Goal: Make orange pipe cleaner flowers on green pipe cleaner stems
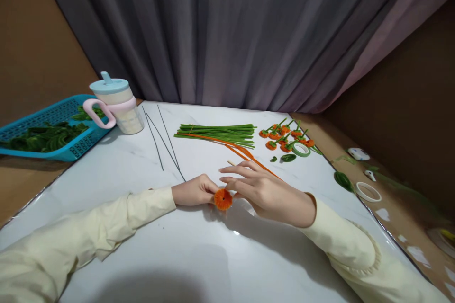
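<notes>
1. Fingers of my left hand [194, 191], gripping: thumb and forefinger are closed on an orange pompom [222, 200] at its left rim.
2. Fingers of my right hand [270, 195], open: loosely spread, the upper ones pointing toward the left edge of the worktop [124, 165]. Whether the lowest tips touch the pompom's rim, I cannot tell.
3. Key relation: the orange pompom sits between my hands, over the middle of the worktop. It lies directly off my left fingertips and just to the near side of my right ones; my left hand is the nearer, being in contact.
4. Axis: the round face, dark at its centre, is turned toward me, so the long axis appears to run away from my eyes, strongly foreshortened.
5. Surroundings: green stems [216, 131] lie roughly parallel to the worktop's far edge; orange flowers [286, 147] rest near its far right corner; orange strips [245, 152] pass behind my right hand.
6. Obscured: the pompom's back, with any stem there; my curled left fingers; most of my right thumb. Scraps [418, 254] beyond the worktop's right edge are hard to identify.
</notes>
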Demonstrator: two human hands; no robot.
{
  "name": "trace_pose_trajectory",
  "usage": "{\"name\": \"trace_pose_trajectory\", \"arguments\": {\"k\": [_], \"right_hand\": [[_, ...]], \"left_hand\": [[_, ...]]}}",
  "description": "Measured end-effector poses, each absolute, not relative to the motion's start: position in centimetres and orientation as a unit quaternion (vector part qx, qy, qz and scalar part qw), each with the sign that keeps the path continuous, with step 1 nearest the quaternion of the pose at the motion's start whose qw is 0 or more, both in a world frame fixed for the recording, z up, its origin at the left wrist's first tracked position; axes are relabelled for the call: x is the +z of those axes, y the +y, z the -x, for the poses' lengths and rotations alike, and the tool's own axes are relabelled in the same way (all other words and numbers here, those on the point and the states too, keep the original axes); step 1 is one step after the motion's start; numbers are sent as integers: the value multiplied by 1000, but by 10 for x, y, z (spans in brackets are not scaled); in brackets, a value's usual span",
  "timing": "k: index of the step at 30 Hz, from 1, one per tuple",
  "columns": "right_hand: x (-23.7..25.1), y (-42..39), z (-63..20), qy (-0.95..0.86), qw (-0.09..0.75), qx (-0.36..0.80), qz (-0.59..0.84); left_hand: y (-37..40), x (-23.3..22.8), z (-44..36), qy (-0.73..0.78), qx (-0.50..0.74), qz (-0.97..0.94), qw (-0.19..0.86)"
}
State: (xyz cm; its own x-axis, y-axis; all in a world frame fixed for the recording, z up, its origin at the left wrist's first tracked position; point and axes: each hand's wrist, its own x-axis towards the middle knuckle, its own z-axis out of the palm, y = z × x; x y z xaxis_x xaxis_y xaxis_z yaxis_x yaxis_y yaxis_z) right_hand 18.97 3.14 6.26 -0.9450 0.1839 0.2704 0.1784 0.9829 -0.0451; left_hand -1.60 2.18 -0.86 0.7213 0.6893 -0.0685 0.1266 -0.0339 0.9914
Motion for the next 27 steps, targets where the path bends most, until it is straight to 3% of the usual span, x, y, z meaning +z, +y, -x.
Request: {"name": "trace_pose_trajectory", "arguments": {"k": [27], "right_hand": [[56,32,-186,-981,187,29,42]], "left_hand": [[24,-9,16,265,207,-695,636]]}}
